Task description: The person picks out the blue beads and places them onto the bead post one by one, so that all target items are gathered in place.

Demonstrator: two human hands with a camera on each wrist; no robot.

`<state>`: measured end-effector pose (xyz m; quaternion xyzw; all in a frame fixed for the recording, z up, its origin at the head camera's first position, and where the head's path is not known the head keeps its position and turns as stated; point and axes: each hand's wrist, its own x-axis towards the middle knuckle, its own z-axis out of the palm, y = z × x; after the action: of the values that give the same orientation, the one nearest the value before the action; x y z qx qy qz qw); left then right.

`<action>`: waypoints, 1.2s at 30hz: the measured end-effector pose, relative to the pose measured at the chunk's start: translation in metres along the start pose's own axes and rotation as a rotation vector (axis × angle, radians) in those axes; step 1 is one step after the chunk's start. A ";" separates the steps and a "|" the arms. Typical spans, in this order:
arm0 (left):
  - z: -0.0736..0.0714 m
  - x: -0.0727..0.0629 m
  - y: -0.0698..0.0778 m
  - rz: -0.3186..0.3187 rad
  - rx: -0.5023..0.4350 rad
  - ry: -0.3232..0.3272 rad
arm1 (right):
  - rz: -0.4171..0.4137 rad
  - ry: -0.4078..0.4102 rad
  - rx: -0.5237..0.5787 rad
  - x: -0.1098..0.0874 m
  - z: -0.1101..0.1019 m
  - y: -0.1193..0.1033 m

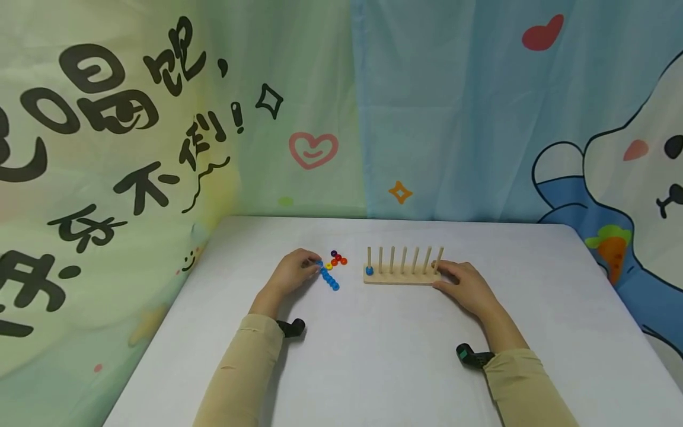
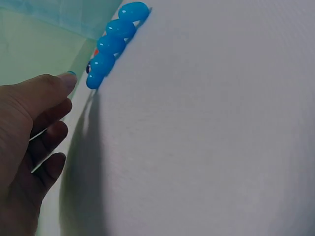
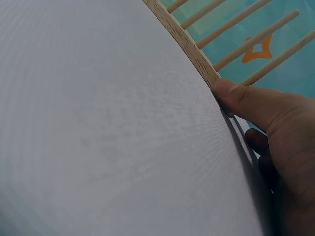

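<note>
At the left, my left hand (image 1: 292,273) pinches a blue bead between thumb and fingertips; only a sliver of the bead (image 2: 72,73) shows past the thumb in the left wrist view. Close by, several blue beads (image 1: 329,280) lie in a slanting row on the table. My right hand (image 1: 468,287) grips the right end of a wooden peg board (image 1: 397,279), thumb (image 3: 227,88) on its front edge and other fingers around the far side. Several upright pegs (image 1: 404,260) stand in a line on the board. One blue bead (image 1: 369,271) sits low on the leftmost peg.
Behind the blue row lie a yellow bead (image 1: 329,267), a few red and orange beads (image 1: 338,257) and a dark purple bead (image 1: 334,253). All rest on a white table (image 1: 384,356). A printed curtain (image 1: 448,118) hangs along the table's back and left sides.
</note>
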<state>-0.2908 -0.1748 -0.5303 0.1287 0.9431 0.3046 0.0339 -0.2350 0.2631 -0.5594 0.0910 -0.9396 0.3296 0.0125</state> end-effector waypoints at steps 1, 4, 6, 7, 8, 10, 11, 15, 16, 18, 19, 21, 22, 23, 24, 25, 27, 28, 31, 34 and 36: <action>-0.001 0.000 0.001 0.002 -0.007 0.005 | -0.001 -0.002 0.001 0.000 0.000 0.000; -0.006 0.000 0.008 0.016 -0.031 0.021 | -0.003 -0.004 0.000 0.000 0.000 0.000; -0.009 0.001 0.014 0.029 -0.031 0.028 | -0.002 -0.006 0.000 0.000 0.000 0.000; -0.010 0.002 0.017 0.035 -0.027 0.031 | -0.002 -0.006 -0.002 0.000 0.000 -0.001; -0.011 0.002 0.021 0.043 -0.026 0.034 | -0.003 -0.007 -0.002 -0.001 -0.001 -0.001; -0.013 0.004 0.027 0.058 -0.022 0.038 | -0.003 -0.006 0.000 -0.001 -0.001 -0.001; -0.014 0.004 0.030 0.067 -0.018 0.039 | -0.001 -0.005 0.001 -0.001 -0.001 -0.002; -0.018 0.004 0.043 0.092 -0.053 0.038 | -0.002 -0.002 0.005 -0.001 0.001 -0.002; -0.019 0.004 0.047 0.096 -0.064 0.037 | -0.002 -0.002 0.006 -0.001 0.001 -0.002; -0.021 0.004 0.054 0.099 -0.094 0.035 | -0.006 0.000 0.006 -0.001 0.001 -0.002; -0.022 0.005 0.057 0.101 -0.108 0.036 | -0.010 0.001 0.004 -0.001 0.001 -0.002; -0.023 0.005 0.066 0.101 -0.142 0.037 | -0.010 0.004 0.004 -0.001 0.000 -0.001; -0.023 0.006 0.070 0.103 -0.153 0.037 | -0.010 0.008 0.002 -0.001 0.000 -0.001; -0.023 0.006 0.074 0.106 -0.162 0.037 | -0.012 0.008 0.000 -0.001 0.000 -0.001; -0.022 0.007 0.078 0.110 -0.169 0.038 | -0.012 0.008 0.000 -0.001 0.000 -0.001; -0.022 0.009 0.082 0.116 -0.173 0.036 | -0.012 0.007 0.000 -0.001 0.000 -0.001; -0.020 0.011 0.089 0.126 -0.174 0.030 | -0.013 0.006 0.001 -0.001 -0.001 0.000; -0.018 0.013 0.092 0.133 -0.172 0.025 | -0.013 0.004 0.002 -0.001 -0.001 0.000; -0.014 0.016 0.101 0.153 -0.177 0.002 | -0.008 -0.003 0.006 -0.001 -0.001 0.000; -0.010 0.018 0.107 0.187 -0.184 -0.027 | -0.004 -0.004 0.009 -0.001 0.000 -0.001; -0.007 0.019 0.110 0.207 -0.187 -0.044 | -0.002 -0.001 0.010 -0.001 0.000 -0.002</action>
<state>-0.2861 -0.0880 -0.4604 0.2283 0.8914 0.3900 0.0346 -0.2337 0.2619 -0.5586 0.0920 -0.9379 0.3342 0.0120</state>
